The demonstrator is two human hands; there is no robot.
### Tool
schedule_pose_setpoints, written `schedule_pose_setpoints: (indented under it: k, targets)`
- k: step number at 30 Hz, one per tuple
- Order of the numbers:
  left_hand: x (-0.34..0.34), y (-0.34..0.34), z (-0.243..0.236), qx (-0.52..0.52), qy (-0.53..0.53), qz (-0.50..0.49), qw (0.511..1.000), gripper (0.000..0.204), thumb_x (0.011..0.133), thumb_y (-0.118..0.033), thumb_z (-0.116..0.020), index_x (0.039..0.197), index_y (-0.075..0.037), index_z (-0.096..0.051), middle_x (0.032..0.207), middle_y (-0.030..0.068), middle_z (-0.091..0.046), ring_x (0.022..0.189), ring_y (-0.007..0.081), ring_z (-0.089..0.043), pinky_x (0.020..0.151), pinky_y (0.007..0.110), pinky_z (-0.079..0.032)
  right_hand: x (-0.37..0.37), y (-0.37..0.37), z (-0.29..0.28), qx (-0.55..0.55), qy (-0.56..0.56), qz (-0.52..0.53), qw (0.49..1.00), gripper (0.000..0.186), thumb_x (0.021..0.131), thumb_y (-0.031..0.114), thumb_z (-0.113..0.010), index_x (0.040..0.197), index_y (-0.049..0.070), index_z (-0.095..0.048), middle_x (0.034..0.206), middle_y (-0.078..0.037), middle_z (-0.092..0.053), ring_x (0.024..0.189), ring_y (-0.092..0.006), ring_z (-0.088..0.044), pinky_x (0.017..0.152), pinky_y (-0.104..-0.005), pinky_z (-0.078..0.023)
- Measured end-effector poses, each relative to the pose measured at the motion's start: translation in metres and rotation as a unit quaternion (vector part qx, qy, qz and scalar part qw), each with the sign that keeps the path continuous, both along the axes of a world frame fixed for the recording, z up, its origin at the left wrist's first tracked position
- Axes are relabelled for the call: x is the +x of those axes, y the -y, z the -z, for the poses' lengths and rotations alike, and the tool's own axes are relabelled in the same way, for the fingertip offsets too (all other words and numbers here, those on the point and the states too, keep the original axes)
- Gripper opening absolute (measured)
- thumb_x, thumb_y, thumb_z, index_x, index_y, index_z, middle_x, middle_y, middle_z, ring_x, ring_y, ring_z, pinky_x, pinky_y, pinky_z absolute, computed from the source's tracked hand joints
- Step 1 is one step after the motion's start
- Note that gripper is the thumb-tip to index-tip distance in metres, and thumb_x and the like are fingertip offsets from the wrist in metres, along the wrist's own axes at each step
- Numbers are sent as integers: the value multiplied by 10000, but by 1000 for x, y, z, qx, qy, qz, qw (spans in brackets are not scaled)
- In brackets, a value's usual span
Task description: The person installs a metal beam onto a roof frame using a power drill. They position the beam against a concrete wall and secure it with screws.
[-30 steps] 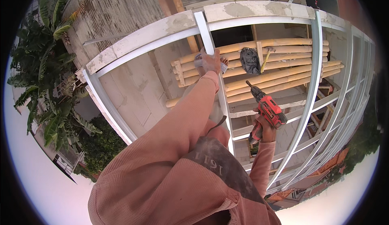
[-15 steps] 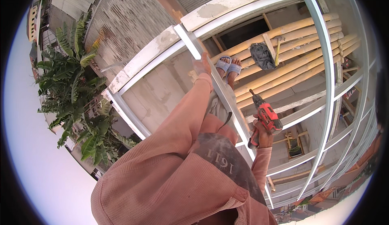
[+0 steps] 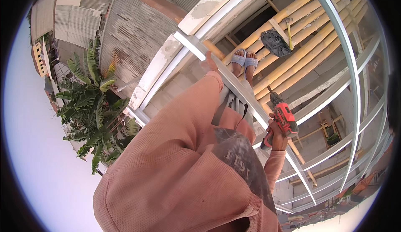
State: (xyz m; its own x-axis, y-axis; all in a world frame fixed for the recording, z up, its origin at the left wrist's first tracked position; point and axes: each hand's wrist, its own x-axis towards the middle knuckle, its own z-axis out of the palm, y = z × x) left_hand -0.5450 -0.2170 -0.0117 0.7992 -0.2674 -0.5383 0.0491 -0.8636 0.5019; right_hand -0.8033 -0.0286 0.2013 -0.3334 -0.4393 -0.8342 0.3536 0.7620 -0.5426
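The person has just turned their head, yet the left hand (image 3: pixel 209 64) stays by the metal beam's (image 3: pixel 244 94) far end; the work itself seems no further along. I can't tell whether that grip is closed. The right hand's (image 3: pixel 276 135) grip wraps the red drill (image 3: pixel 285 117), held just right of the beam. The drill points away, slightly left, its long axis slanting likewise; the beam's slants more.

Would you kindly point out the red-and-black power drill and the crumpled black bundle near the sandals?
Red-and-black power drill (image 3: pixel 284 117), head view: on the middle of its body.
Crumpled black bundle (image 3: pixel 275 44), head view: on its visible middle.
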Motion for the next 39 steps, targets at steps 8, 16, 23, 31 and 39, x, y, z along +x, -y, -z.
schedule_pose_setpoints:
  k: [8,16,23,31,39]
  targets:
    - [23,-9,-8,38,-40,101,993,1005,774,-542,-731,1451,96,-350,1362,279,-509,1196,409,-539,1005,476,-435,35,-23,11,5,18,77,997,336,836,99,-697,1154,-4,-657,978,-68,-705,618,-93,-573,550,-255,-462]
    - [28,-1,-81,-19,234,828,510,850,891,-508,-681,1514,-27,-359,1457,231,-420,1468,385,-286,1219,548,-170,51,-24,22,-32,-28,68,997,288,853,119,-678,1105,-19,-666,787,-52,-641,602,-95,-541,549,-249,-421]
    - [37,16,-43,88,38,972,214,818,812,-492,-759,1470,-106,-467,1418,173,-505,1438,349,-366,1203,549,-240,51,-7,21,-7,47,125,991,337,852,122,-681,1158,-17,-652,866,-67,-652,617,-97,-565,546,-255,-450]
    - [29,25,-34,58,67,976,200,811,692,-274,-818,1424,-101,-514,1253,172,-558,1215,334,-521,1135,513,-349,52,-1,89,49,33,170,984,447,844,141,-683,1257,-16,-607,1084,-106,-671,705,-122,-608,672,-277,-515]
    - [-1,45,-28,115,32,963,240,501,783,-139,-654,1283,-114,-641,1150,113,-601,1146,295,-568,1101,484,-425,49,-20,150,79,143,288,944,621,844,323,-730,1282,-61,-514,741,-105,-622,689,-190,-627,648,-306,-526]
